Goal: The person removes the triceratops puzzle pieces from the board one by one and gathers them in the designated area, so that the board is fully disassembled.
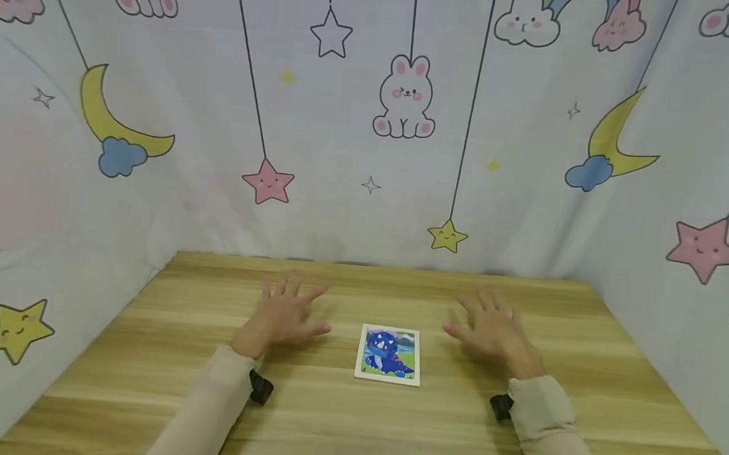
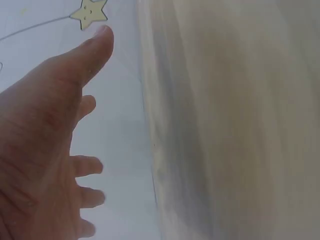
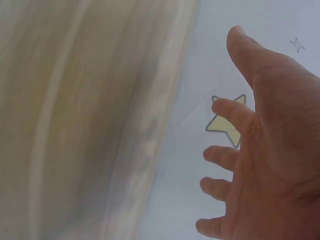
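Observation:
A square picture puzzle (image 1: 389, 354) with a white frame and a blue cartoon dinosaur lies flat near the middle of the wooden table (image 1: 354, 426). To its left is my left hand (image 1: 282, 319), fingers spread and holding nothing. My right hand (image 1: 489, 330) is on the other side of the picture, its fingers likewise apart and the palm bare. In the left wrist view the left hand (image 2: 45, 135) shows its thumb held away from the fingers. The right wrist view has the right hand (image 3: 270, 135) in a similar pose. Neither hand touches the picture.
Behind the table hangs a white curtain (image 1: 345, 130) printed with stars, moons, clouds and rabbits. It also runs along the left and right sides. A dark wrist device (image 1: 260, 388) sits at the left cuff, another dark device (image 1: 501, 407) at the right.

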The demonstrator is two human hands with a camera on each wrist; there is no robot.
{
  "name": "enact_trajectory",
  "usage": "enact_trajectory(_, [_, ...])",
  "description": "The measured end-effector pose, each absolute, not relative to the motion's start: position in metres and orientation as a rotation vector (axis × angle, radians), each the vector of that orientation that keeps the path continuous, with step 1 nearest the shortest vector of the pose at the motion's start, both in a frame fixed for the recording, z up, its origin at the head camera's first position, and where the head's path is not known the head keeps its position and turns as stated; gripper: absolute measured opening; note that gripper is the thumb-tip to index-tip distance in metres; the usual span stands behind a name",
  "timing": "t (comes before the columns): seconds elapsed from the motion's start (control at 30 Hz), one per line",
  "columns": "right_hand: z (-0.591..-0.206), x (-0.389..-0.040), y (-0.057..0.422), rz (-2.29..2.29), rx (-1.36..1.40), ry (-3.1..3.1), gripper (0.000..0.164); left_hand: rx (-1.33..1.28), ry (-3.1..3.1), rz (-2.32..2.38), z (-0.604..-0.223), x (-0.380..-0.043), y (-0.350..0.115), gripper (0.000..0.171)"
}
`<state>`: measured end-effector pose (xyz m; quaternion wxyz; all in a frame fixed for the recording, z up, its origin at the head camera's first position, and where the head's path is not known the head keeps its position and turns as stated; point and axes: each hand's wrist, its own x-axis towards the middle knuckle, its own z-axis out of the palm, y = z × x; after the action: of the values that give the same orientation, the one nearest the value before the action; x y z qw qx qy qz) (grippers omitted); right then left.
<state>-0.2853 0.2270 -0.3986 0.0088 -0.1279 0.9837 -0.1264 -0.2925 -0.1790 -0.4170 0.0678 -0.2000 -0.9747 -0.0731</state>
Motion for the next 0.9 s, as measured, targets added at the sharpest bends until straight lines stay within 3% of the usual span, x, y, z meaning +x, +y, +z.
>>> enact_trajectory(0.43, [-0.387, -0.296, 0.184, -0.334, -0.802, 3.043, 0.053, -0.843, -3.12, -0.256, -0.4, -0.289, -0.133, 0.08])
enact_trajectory(0.9, [-0.399, -0.302, 0.122, -0.603, -0.917, 2.828, 0.021, -0.906, -3.17, -0.115, -0.402, -0.292, -0.098, 0.07])
